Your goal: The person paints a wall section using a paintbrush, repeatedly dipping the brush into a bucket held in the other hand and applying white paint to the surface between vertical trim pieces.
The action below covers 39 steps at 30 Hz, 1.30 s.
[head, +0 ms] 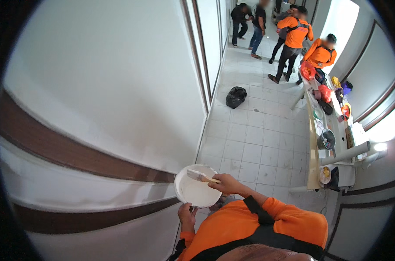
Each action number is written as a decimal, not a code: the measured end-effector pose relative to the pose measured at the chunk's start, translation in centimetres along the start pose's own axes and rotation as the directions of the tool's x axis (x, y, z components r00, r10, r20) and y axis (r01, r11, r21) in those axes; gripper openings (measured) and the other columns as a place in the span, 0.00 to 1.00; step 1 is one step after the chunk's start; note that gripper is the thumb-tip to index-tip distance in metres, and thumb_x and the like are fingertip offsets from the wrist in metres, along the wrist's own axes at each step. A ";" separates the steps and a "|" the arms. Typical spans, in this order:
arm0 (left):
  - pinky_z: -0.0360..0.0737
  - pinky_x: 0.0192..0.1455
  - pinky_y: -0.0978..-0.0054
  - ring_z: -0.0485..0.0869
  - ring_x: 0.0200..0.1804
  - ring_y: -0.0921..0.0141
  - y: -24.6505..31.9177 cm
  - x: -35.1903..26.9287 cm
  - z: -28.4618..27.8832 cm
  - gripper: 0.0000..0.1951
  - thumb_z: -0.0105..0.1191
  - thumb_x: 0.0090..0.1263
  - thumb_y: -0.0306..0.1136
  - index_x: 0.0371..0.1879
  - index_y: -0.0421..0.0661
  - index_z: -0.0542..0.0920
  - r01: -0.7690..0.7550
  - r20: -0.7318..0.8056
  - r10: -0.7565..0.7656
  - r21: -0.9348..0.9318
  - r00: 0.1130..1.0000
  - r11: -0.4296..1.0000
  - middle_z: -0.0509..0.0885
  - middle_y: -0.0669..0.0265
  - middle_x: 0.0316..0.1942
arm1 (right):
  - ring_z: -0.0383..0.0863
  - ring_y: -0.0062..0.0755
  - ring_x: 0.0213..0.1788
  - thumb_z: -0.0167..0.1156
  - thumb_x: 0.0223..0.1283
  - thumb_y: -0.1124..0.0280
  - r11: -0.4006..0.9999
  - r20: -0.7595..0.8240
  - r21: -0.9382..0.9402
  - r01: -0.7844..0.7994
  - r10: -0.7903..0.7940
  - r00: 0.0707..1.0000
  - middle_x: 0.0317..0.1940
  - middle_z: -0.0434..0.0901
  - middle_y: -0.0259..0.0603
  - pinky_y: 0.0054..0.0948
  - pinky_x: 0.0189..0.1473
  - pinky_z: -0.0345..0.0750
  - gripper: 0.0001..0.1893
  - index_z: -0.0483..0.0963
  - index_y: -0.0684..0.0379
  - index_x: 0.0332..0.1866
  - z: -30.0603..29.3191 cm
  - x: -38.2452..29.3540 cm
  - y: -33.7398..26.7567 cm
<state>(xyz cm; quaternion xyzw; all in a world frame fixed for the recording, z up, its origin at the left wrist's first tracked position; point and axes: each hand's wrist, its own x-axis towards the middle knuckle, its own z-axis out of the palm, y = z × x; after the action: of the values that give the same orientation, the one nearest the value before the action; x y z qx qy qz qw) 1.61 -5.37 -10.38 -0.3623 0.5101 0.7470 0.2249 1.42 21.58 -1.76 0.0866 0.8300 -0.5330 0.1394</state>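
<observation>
My right hand (pixel 227 184) grips the wooden handle of a flat paintbrush (pixel 200 176). Its bristles, coated in white, are over the inside of a round white bucket (pixel 179 191). Whitish paint (pixel 200 193) fills the lower part of what shows inside the bucket. At the near side of the rim, my left hand (pixel 188 217) holds the bucket, with the thumb up by the edge and the other fingers partly hidden. Close to the bucket on the left runs a white wall (pixel 119 98) with dark brown trim (pixel 86 163).
A black plastic bag (pixel 236 97) lies on the white tiled floor (pixel 253 143). Along the right stands a long table (pixel 312 146) with bags, a tape roll and a grey bucket (pixel 326 139). Several people (pixel 295 32) stand at the far end of the corridor.
</observation>
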 end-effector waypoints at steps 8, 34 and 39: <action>0.82 0.45 0.59 0.79 0.45 0.64 -0.2 -0.1 0.9 0.16 0.57 0.60 0.27 0.49 0.42 0.76 0.006 -0.019 -0.006 0.004 1.000 1.000 0.76 0.63 0.42 | 0.83 0.55 0.34 0.59 0.65 0.55 0.978 0.034 -0.173 0.121 -0.117 0.993 0.30 0.84 0.52 0.46 0.39 0.77 0.19 0.78 0.64 0.42 -1.0 1.1 2.6; 0.83 0.45 0.61 0.78 0.45 0.64 -1.2 2.6 -0.2 0.12 0.58 0.60 0.27 0.43 0.42 0.79 -0.279 0.171 0.270 0.028 0.948 0.960 0.78 0.61 0.42 | 0.82 0.59 0.39 0.60 0.63 0.56 0.871 0.214 -0.382 0.309 -0.241 0.947 0.35 0.83 0.55 0.50 0.44 0.77 0.17 0.79 0.62 0.39 -0.7 1.3 0.1; 0.86 0.43 0.58 0.80 0.42 0.64 -0.8 1.0 6.8 0.09 0.57 0.61 0.25 0.40 0.40 0.79 -0.035 0.091 0.038 -0.036 0.995 0.999 0.79 0.61 0.39 | 0.84 0.58 0.44 0.61 0.62 0.56 0.960 0.055 -0.271 0.064 -0.051 0.997 0.39 0.84 0.57 0.48 0.47 0.78 0.18 0.79 0.63 0.42 -5.9 -3.5 1.6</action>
<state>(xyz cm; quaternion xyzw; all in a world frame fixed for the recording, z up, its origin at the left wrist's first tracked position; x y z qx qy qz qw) -0.55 1.22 -10.12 -0.3220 0.4928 0.7756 0.2280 4.35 27.60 0.26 0.0297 0.8941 -0.4194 0.1542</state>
